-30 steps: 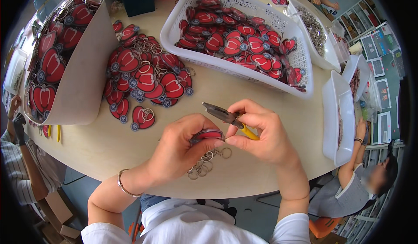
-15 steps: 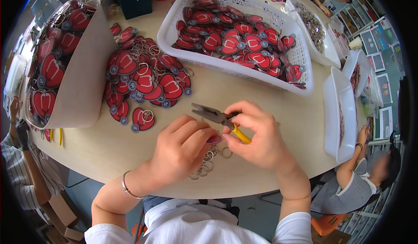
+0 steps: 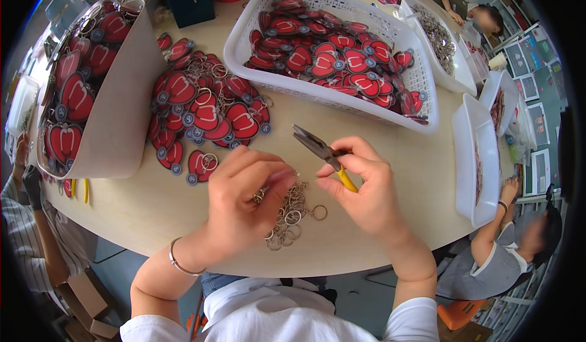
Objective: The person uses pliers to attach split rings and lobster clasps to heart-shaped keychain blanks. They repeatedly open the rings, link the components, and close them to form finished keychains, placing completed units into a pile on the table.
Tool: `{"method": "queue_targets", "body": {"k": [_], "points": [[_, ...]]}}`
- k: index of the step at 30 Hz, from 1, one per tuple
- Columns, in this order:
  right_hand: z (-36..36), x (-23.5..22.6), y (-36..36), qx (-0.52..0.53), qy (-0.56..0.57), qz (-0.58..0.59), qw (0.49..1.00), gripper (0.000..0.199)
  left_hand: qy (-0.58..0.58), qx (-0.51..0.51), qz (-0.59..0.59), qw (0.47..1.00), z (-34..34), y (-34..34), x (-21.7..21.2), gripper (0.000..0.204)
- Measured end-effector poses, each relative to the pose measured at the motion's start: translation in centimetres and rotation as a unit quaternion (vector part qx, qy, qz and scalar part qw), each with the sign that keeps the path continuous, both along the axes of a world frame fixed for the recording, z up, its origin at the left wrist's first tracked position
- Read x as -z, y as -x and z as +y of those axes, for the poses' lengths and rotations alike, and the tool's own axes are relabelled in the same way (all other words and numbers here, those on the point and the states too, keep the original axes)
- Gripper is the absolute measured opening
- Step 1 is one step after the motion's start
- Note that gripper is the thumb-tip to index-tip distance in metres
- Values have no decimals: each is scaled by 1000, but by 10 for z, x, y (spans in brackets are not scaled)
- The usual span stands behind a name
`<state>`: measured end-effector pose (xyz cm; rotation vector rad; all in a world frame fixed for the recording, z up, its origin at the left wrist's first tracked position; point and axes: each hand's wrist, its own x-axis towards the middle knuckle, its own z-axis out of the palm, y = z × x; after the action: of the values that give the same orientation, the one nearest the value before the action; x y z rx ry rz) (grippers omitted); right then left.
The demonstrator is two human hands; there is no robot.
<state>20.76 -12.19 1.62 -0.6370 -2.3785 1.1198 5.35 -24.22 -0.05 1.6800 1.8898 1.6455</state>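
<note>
Yellow-handled pliers [image 3: 322, 151] are grasped in the right hand [image 3: 363, 186], now lifted off the work. A small piece, probably a ring, is pinched in the left hand [image 3: 244, 198], over loose key rings [image 3: 290, 211] on the desk [image 3: 152, 207].

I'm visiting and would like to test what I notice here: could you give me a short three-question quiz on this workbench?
1. True or false: the right hand holds yellow-handled pliers.
2. What lies under the left hand? A) metal key rings B) screws C) coins
3. Fill in: the white basket holds red ____ tags.

Key: 1 true; 2 A; 3 heart-shaped.
</note>
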Motion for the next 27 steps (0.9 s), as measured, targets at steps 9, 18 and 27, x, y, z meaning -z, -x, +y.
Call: {"method": "queue_targets", "body": {"k": [9,18,27], "points": [[-14,15,-27,-93,-131,-195,968,22,-28,-21,-57,998,-4,2,0,15],[-12,18,-26,-102,-137,-200,965,20,15,38,-203,978,-8,-8,6,10],[4,-8,-27,-19,144,-88,985,13,78,92,-336,934,-14,-13,9,8]]}}
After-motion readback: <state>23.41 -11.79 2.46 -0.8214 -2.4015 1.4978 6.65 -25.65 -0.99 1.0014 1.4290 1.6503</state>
